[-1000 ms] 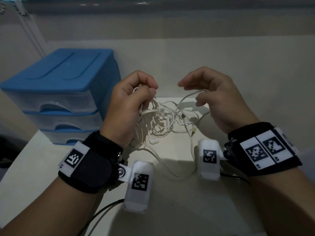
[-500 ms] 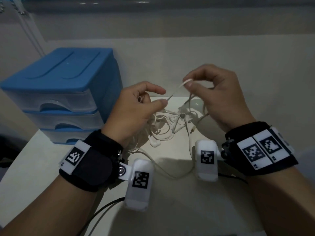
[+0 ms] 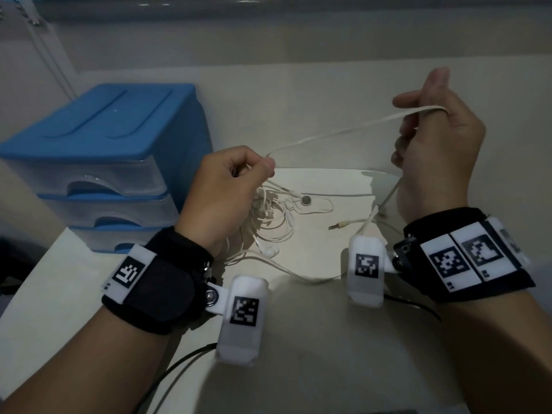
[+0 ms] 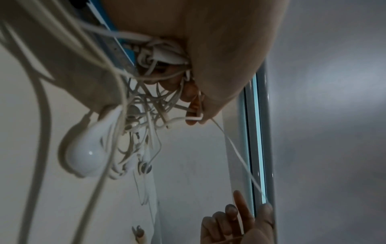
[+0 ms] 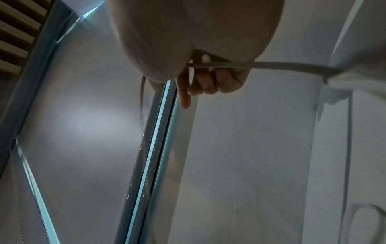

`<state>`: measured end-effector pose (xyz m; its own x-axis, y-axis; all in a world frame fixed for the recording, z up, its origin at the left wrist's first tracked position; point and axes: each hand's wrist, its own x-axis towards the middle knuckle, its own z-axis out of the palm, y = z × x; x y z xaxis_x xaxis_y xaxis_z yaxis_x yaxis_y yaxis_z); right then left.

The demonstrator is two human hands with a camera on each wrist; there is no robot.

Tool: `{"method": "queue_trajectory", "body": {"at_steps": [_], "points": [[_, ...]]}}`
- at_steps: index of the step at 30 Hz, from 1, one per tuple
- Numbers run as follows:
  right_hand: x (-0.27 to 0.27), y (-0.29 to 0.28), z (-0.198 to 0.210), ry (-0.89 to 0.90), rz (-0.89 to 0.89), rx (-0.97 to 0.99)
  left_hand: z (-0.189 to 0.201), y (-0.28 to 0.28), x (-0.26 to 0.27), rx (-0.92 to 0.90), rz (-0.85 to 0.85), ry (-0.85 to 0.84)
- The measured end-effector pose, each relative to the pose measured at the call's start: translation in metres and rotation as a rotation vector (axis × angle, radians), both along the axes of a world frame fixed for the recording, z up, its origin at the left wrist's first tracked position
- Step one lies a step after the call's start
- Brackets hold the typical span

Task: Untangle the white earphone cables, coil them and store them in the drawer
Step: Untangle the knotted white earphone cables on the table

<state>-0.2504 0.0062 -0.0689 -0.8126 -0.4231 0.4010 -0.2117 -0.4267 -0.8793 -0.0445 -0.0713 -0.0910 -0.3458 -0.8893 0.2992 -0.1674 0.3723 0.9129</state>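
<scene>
A tangle of white earphone cables (image 3: 270,215) lies on the pale table (image 3: 298,354), partly under my left hand (image 3: 227,189). That hand pinches one strand between thumb and forefinger, and its curled fingers hold part of the bundle (image 4: 158,54) in the left wrist view. A stretched strand (image 3: 343,131) runs up and right to my right hand (image 3: 433,135), which is raised and holds the cable looped around its fingers (image 5: 211,77). The audio jack (image 3: 339,225) lies on the table between the hands. An earbud (image 3: 270,251) lies near my left wrist.
A blue drawer unit (image 3: 101,162) with three translucent drawers, all closed, stands at the left, close to my left hand. A wall (image 3: 298,46) rises behind the table. Black wires (image 3: 179,366) from the wrist cameras trail over the near table.
My right hand has moved up and to the right, drawing a long strand out taut from the tangle. My left hand has lowered slightly and kept its pinch.
</scene>
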Motion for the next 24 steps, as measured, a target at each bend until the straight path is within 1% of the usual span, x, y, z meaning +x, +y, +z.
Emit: {"method": "queue_trajectory", "body": {"at_steps": [3,5,7,9,11,13,15,18,22,24], "points": [[-0.001,-0.001,-0.004,0.073,-0.003,0.047,0.002,0.001,-0.001,-0.007,-0.003,0.020],[-0.002,-0.001,-0.005,0.102,-0.012,0.128,0.003,0.002,-0.001,-0.001,-0.007,0.028],[-0.003,0.001,-0.007,0.112,0.028,0.246,0.004,0.004,-0.001,0.024,-0.015,0.040],[-0.001,0.002,-0.009,0.135,0.076,0.298,0.006,0.005,-0.001,0.042,-0.024,0.049],[0.005,0.005,-0.008,0.208,0.105,0.253,0.008,0.007,-0.001,0.084,-0.041,0.098],[0.008,0.007,-0.005,0.313,0.117,0.161,0.011,0.008,-0.001,0.140,-0.068,0.164],[0.008,0.006,-0.004,0.391,0.175,0.064,0.011,0.009,-0.001,0.169,-0.100,0.193],[0.009,0.003,-0.004,0.377,0.317,-0.029,0.012,0.010,-0.002,0.185,-0.128,0.206],[0.010,0.001,-0.006,0.328,0.357,-0.036,0.011,0.009,-0.001,0.203,-0.151,0.242],[0.011,0.002,-0.005,0.311,0.414,-0.050,0.011,0.010,-0.001,0.223,-0.167,0.268]]}}
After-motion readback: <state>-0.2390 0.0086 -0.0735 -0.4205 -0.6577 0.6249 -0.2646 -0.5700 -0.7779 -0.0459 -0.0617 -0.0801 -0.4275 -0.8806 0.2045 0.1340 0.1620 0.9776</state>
